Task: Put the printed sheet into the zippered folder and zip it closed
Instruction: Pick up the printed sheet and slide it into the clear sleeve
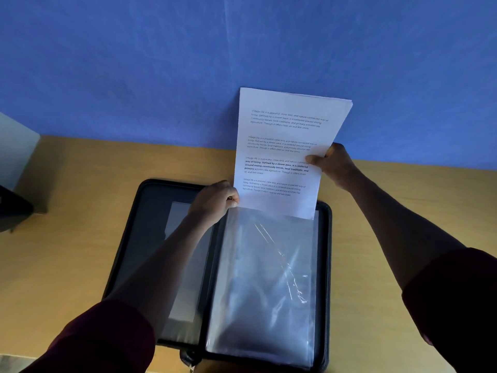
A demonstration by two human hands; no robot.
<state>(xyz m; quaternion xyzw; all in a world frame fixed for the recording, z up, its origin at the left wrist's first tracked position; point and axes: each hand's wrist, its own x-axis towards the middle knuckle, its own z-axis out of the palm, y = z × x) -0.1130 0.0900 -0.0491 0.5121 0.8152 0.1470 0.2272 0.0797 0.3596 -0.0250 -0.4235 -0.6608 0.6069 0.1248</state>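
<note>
A black zippered folder [150, 211] lies open flat on the wooden table, with clear plastic sleeves [263, 278] on its right half. The printed sheet [285, 146], white with four blocks of text, stands nearly upright with its bottom edge just inside the top of a sleeve. My right hand [332, 164] pinches the sheet's right edge, thumb on the front. My left hand [217, 196] grips the top left corner of the sleeve beside the sheet's lower left edge. The zipper pull [191, 367] hangs at the folder's near edge.
The wooden table [67, 238] meets a blue wall [188, 63] just behind the folder. A dark object [12, 208] and a pale box [16, 149] sit at the far left. Bare tabletop lies left and right of the folder.
</note>
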